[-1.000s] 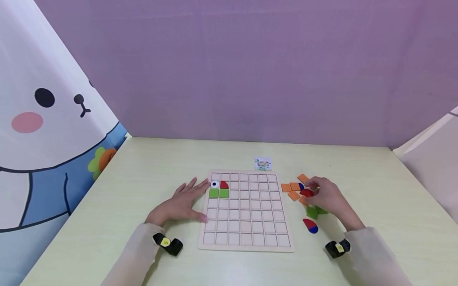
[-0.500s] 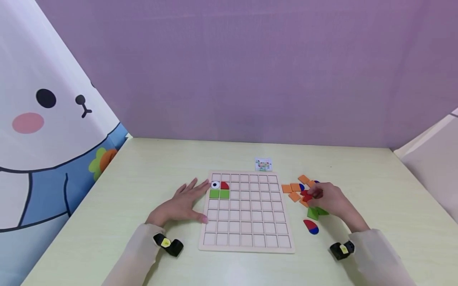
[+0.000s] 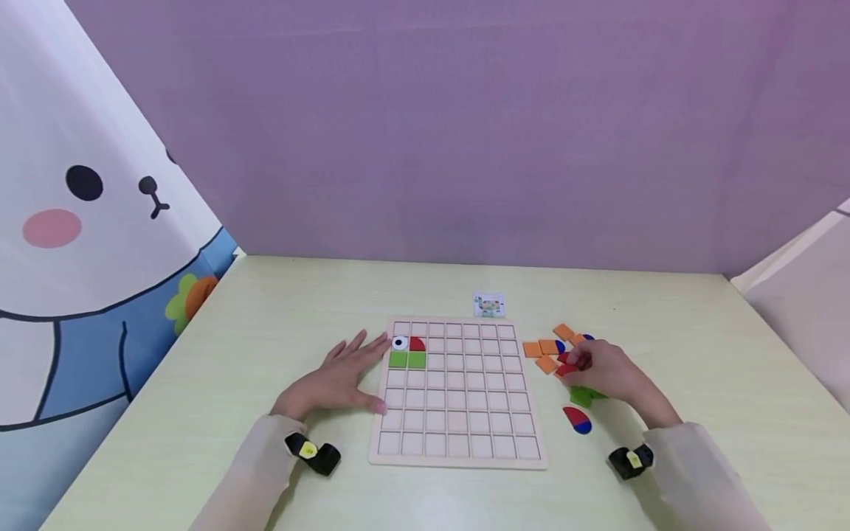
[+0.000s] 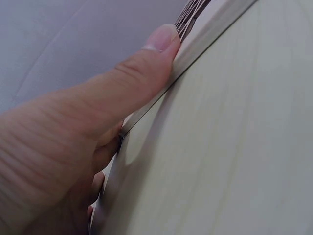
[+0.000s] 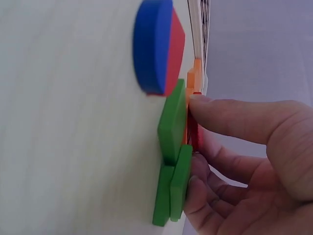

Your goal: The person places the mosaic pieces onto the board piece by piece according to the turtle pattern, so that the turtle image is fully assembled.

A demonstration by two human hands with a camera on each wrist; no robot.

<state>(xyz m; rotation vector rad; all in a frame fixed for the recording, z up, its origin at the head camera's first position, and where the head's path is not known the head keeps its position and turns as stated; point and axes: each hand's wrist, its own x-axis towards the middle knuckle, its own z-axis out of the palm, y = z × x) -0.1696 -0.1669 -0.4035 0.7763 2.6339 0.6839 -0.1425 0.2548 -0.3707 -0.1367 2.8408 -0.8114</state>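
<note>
My left hand (image 3: 333, 380) lies spread at the left side of a pale wooden grid board (image 3: 456, 422), thumb and fingertips touching its edge. In the left wrist view the thumb (image 4: 142, 71) presses on the board's side. My right hand (image 3: 609, 371) is over a pile of tiles right of the board, pinching a red tile (image 3: 566, 370) between thumb and fingers. The right wrist view shows this red tile (image 5: 196, 134) edge-on, partly hidden by the fingers. Green tiles (image 5: 172, 127) lie just beside the hand. On the board sit a white eye tile (image 3: 399, 343), a red quarter-circle tile (image 3: 417, 344) and two green tiles (image 3: 407, 359).
Orange square tiles (image 3: 533, 349) and a few blue-edged pieces lie by the board's right side. Nearer the front is a red-and-blue tile (image 3: 578, 420). A small picture card (image 3: 489, 304) lies behind the board. A purple cloth (image 3: 465, 133) hangs at the back.
My right hand has drawn slightly down from the upper part of the pile, uncovering orange and blue pieces, and now pinches a red tile. My left hand stays at the board's edge.
</note>
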